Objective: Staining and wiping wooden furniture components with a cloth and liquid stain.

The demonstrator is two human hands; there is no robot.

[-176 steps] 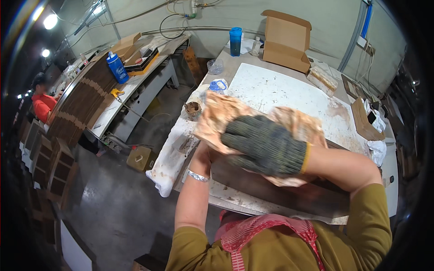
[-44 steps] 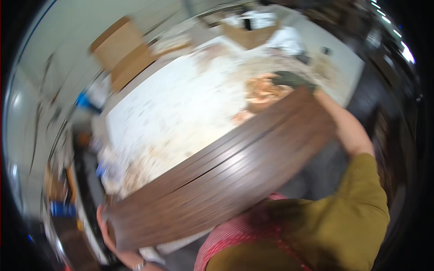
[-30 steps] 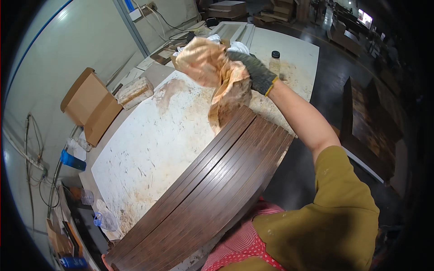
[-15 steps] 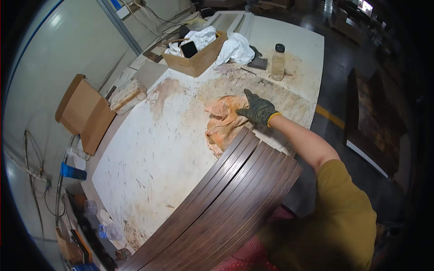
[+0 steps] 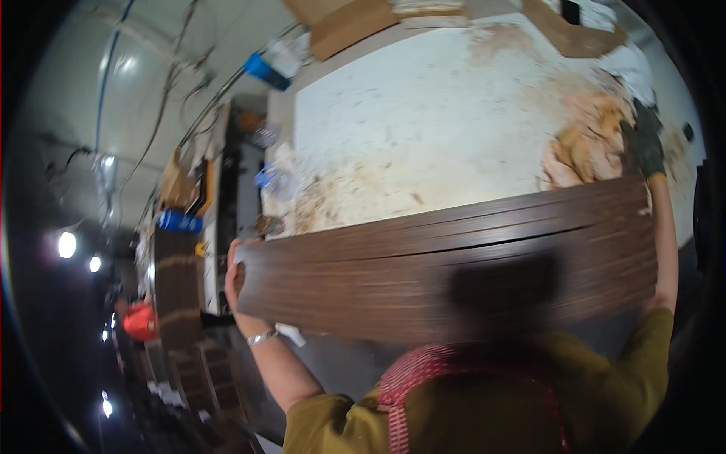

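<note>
Half-closed left hand [image 5: 231,281] grips wooden boards [image 5: 363,280] at nine o'clock, likely for steadiness. Spread right hand [image 5: 647,142] touches stained cloth [image 5: 586,147], two o'clock.

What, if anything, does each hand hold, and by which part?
Left hand: dark brown wooden strips, by the left end. Right gloved hand, beside the crumpled cloth: cannot tell.

Pale wall [image 5: 234,34], loose cables [image 5: 173,72], glowing round lamps [image 5: 66,244], stained white worktable [image 5: 423,113], grey floor [image 5: 340,363]
</note>
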